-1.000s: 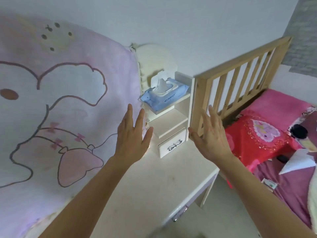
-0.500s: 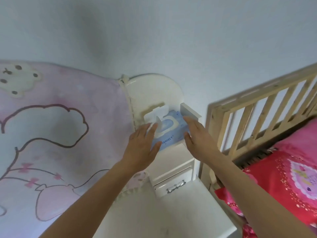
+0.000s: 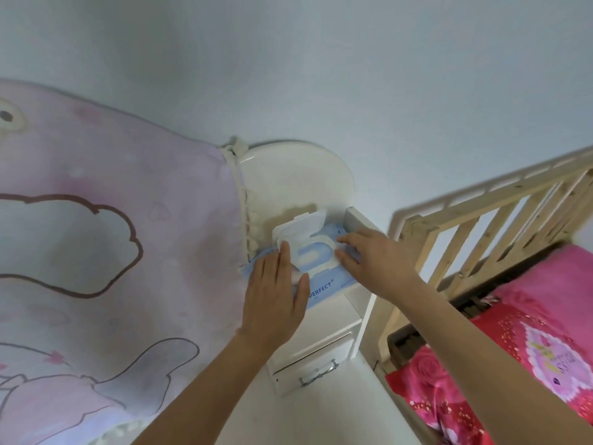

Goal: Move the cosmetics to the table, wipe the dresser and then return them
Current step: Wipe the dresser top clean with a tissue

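Note:
A blue wet-wipes pack (image 3: 330,282) lies on the upper shelf of the white dresser (image 3: 324,326), its white flip lid (image 3: 300,226) standing open. My left hand (image 3: 276,293) lies flat on the pack's left half with straight fingers. A bit of white wipe shows between its index finger and thumb. My right hand (image 3: 373,261) touches the pack at the right rim of the lid opening with its fingertips. No cosmetics are in view.
A small drawer (image 3: 316,374) sits below the shelf, above the white dresser top (image 3: 321,419). A pink cartoon cloth (image 3: 112,252) hangs on the left. A wooden bed rail (image 3: 481,232) and pink bedding (image 3: 529,332) are on the right.
Both hands rose from in front of the dresser to the wipes pack and now rest on it. The wipe that stood up from the opening no longer shows there.

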A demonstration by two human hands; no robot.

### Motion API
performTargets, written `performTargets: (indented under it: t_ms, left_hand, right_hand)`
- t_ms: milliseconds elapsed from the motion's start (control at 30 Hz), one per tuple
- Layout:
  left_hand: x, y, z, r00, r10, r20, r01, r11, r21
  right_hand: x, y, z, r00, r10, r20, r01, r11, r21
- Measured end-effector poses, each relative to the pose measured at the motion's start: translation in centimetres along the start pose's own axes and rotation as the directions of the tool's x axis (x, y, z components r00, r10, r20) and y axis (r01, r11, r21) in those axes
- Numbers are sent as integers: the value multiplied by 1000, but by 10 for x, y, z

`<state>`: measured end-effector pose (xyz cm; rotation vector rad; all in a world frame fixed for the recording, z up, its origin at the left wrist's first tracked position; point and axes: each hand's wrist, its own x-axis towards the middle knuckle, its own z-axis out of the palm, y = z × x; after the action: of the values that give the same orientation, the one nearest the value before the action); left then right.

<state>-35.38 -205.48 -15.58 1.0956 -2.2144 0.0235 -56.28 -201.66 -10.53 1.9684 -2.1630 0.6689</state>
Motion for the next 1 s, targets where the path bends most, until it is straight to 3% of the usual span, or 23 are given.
performTargets:
  t_ms: [133,200,367,600,767,1000]
  left_hand:
    - [-6,4,1,993,-112,-29,112,994,-6]
    - [-7,9,2,990,-141,-10,142,989,53]
    - [-9,21,9,974,-224,-25,225,965,137]
    - [-12,29,16,944,-329,-24,328,928,176]
    - [-15,39,16,922,-388,3,381,905,190]
    - [-17,43,5,915,-393,90,365,902,232]
  right_hand:
    - [12,-9,2,963,-267,39,263,961,84]
    - [17,-11,8,938,-329,111,314,940,131]
    - [20,-1,22,914,-392,105,356,899,257]
    - [40,8,22,862,-447,237,357,869,342]
    - [52,2,9,802,-535,266,462,838,292]
    - [63,-10,-9,752,-543,373,450,837,310]
